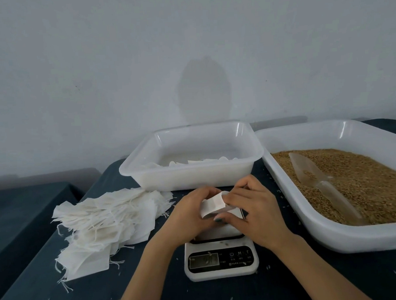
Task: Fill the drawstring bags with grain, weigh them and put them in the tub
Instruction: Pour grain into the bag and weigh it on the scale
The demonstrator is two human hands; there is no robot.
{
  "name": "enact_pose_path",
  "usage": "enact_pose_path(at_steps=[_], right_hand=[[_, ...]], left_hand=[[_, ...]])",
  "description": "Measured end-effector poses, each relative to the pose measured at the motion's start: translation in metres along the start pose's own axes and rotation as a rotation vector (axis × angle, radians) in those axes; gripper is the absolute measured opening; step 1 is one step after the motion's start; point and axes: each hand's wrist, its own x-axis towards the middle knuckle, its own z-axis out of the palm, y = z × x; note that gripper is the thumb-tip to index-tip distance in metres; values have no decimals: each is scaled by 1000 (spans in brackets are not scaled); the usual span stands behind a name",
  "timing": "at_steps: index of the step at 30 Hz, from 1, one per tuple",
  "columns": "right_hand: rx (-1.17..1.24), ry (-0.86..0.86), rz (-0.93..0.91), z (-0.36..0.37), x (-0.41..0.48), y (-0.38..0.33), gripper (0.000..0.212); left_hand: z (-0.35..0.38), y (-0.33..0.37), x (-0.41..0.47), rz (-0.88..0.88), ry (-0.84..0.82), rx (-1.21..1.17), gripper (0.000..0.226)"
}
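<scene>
**Inspector:** Location of the bag (213, 204)?

**Assistant:** Held between both hands, over the scale (221, 260) platform. I cannot tell whether it touches the platform or whether it holds grain.

**Inspector:** Fingers?

**Assistant:** The left hand (191, 216) has its fingers curled over the bag's left edge, with the thumb beneath. The right hand (254, 213) pinches the right edge with curled fingers. The two hands almost meet across the bag.

**Inspector:** The tub (193, 177)?

**Assistant:** It stands just behind the hands. A few white bags lie flat on its floor.

**Inspector:** Grain (364, 183) supply?

**Assistant:** It is in the tray (332, 237) on the right, beside the tub. A clear scoop (318, 181) lies on the grain with its handle toward the person.

**Inspector:** Empty stock?

**Assistant:** There is a loose pile (109, 221) of flat bags left of the scale, strings trailing.

**Inspector:** Scale reading?

**Assistant:** The display is too blurred to read. A few stray grains lie on the scale face and on the table (311, 281).
</scene>
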Motion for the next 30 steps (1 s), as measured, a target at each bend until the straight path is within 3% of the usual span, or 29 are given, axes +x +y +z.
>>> enact_pose_path(at_steps=[2, 5, 10, 19, 25, 28, 30], right_hand=[[10, 21, -6, 0, 2, -2, 35], [-47, 27, -15, 2, 1, -3, 27], [-146, -26, -81, 2, 1, 1, 12], [-193, -23, -149, 4, 2, -3, 15], [-13, 64, 91, -7, 5, -22, 31], [-14, 136, 202, -18, 11, -36, 17], [-100, 65, 273, -27, 18, -41, 21]], left_hand=[[2, -1, 0, 2, -3, 1, 39], [3, 2, 1, -2, -14, -4, 32], [0, 6, 0, -52, 4, 31, 41], [-3, -6, 0, -81, 41, 21, 25], [-4, -15, 1, -90, 100, -44, 26], [-4, -16, 1, -86, 139, -49, 26], [-4, -16, 1, -90, 170, -66, 25]])
